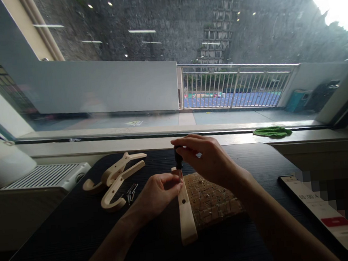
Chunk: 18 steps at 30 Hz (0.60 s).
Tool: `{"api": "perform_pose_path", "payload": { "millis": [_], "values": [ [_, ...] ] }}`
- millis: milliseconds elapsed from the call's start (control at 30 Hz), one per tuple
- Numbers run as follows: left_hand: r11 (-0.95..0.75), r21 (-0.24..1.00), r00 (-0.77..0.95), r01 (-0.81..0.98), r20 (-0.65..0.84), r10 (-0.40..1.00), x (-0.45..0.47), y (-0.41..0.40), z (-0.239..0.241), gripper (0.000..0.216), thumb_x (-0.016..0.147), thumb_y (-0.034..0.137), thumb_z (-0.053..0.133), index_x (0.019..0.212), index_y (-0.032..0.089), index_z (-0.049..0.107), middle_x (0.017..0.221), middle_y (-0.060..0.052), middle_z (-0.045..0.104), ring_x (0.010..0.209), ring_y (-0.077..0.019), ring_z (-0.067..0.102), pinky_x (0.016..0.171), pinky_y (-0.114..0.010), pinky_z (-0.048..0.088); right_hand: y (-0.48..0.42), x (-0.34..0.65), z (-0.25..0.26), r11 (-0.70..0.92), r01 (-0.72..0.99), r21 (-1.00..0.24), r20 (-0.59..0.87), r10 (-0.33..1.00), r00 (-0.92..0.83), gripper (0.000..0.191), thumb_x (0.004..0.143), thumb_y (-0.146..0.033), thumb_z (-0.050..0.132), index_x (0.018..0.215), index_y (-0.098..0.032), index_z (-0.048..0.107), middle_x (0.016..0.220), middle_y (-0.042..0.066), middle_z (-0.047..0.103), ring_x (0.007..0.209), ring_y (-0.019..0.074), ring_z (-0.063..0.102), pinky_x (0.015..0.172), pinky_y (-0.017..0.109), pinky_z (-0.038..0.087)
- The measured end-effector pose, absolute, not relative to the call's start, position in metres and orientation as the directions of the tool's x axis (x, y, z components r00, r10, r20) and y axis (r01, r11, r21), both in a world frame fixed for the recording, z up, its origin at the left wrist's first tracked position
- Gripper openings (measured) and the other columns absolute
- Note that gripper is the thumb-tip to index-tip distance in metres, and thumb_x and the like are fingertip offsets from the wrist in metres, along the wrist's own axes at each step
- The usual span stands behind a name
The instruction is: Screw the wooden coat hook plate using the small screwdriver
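My right hand (208, 158) is closed round the black handle of a small screwdriver (178, 161), held upright with its tip down on a pale wooden slat (186, 214). My left hand (158, 195) pinches at the slat's far end, right beside the screwdriver tip; whether a screw sits under the fingers is hidden. The slat lies lengthwise on the black table (79, 236), resting partly on a brown woven mat (212, 202).
Two curved wooden hooks (117, 180) lie to the left, with several dark screws (131, 192) beside them. A phone showing a timer (324, 210) lies at the right. A green cloth (272, 131) sits on the window sill. A white vented unit (44, 176) stands at the left.
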<state>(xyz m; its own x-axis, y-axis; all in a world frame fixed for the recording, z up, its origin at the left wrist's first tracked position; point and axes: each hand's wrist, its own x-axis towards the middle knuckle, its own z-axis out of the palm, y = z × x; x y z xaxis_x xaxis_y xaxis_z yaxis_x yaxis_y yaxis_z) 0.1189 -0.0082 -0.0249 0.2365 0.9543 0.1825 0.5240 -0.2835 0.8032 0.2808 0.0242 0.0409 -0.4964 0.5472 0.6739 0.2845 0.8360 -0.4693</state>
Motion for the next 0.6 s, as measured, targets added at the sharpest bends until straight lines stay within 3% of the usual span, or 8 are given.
{"api": "perform_pose_path", "payload": {
  "millis": [200, 467, 600],
  "values": [
    [-0.277, 0.808, 0.225, 0.520, 0.183, 0.957, 0.1199, -0.0079, -0.0236, 0.024, 0.075, 0.030, 0.048, 0.086, 0.020, 0.067, 0.081, 0.001, 0.068, 0.080, -0.0175, 0.060, 0.072, -0.024, 0.043, 0.0253, 0.2790, 0.0393, 0.815, 0.321, -0.482, 0.678, 0.579, -0.453, 0.025, 0.080, -0.026, 0.048, 0.099, -0.018, 0.061, 0.087, 0.003, 0.058, 0.074, 0.0101, 0.052, 0.068, 0.024, 0.040],
    [-0.300, 0.789, 0.238, 0.537, 0.200, 0.951, 0.1177, -0.0075, -0.0254, 0.022, 0.075, 0.030, 0.047, 0.076, 0.019, 0.066, 0.078, 0.001, 0.067, 0.077, -0.0169, 0.060, 0.071, -0.024, 0.043, 0.0240, 0.2754, 0.0377, 0.809, 0.316, -0.496, 0.644, 0.587, -0.491, 0.030, 0.082, -0.019, 0.041, 0.110, -0.018, 0.054, 0.092, 0.003, 0.060, 0.072, 0.0098, 0.053, 0.066, 0.024, 0.041],
    [-0.294, 0.789, 0.228, 0.540, 0.199, 0.953, 0.1180, -0.0084, -0.0244, 0.021, 0.074, 0.029, 0.047, 0.075, 0.019, 0.066, 0.078, 0.001, 0.067, 0.077, -0.0170, 0.060, 0.071, -0.024, 0.043, 0.0258, 0.2752, 0.0365, 0.783, 0.323, -0.532, 0.636, 0.621, -0.458, 0.024, 0.079, -0.026, 0.048, 0.100, -0.017, 0.055, 0.086, 0.003, 0.060, 0.072, 0.0104, 0.053, 0.067, 0.025, 0.041]
  ]
}}
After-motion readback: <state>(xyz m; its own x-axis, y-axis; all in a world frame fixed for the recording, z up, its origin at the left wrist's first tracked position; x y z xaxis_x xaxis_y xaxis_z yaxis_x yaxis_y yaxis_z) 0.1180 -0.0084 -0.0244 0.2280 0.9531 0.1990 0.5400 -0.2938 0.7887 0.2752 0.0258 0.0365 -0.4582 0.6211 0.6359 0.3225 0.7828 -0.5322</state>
